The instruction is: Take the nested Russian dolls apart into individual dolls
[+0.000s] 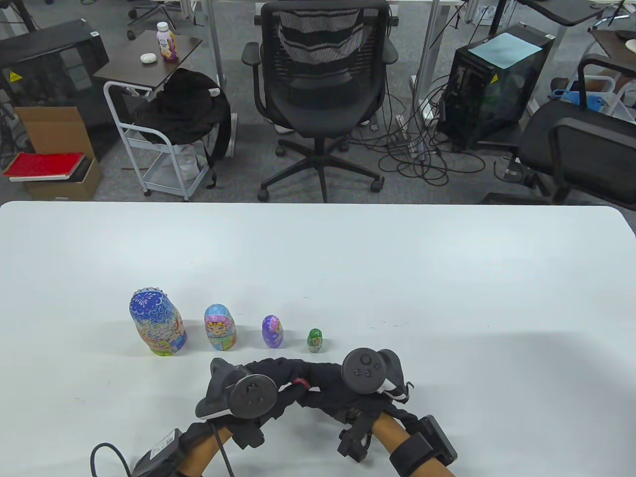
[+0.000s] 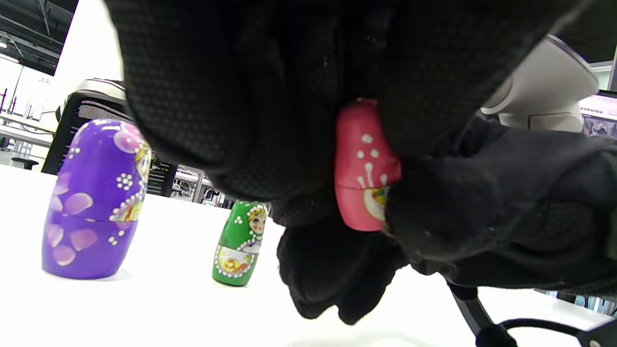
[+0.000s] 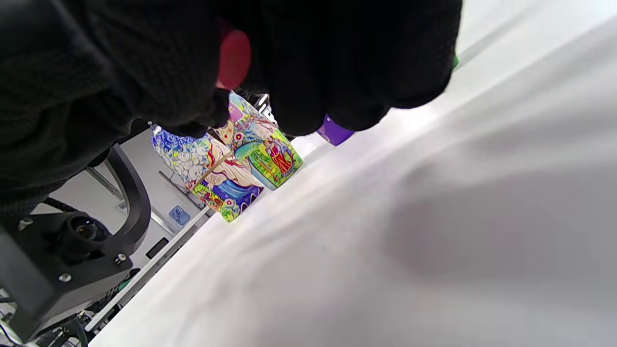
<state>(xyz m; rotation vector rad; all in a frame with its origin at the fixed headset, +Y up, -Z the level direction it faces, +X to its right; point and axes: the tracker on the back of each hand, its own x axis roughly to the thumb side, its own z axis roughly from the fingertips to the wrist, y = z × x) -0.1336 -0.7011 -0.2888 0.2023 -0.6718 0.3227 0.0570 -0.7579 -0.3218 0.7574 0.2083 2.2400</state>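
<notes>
Both hands meet over the near edge of the table [image 1: 447,298], left hand [image 1: 248,392] and right hand [image 1: 357,387] pinching one tiny red doll [image 2: 364,164] between gloved fingertips. Looks like the last one to crack, if it opens at all. I'd twist gently at the seam, not yank. Beyond stand the green doll [image 1: 315,341], purple doll [image 1: 272,332], pink-faced doll [image 1: 219,327] and big blue doll [image 1: 157,322], in a row.

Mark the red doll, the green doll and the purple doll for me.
red doll [image 2: 364,164]: left wrist view, on its upper half.
green doll [image 1: 315,340]: table view, on its body.
purple doll [image 1: 272,332]: table view, on its front.
</notes>
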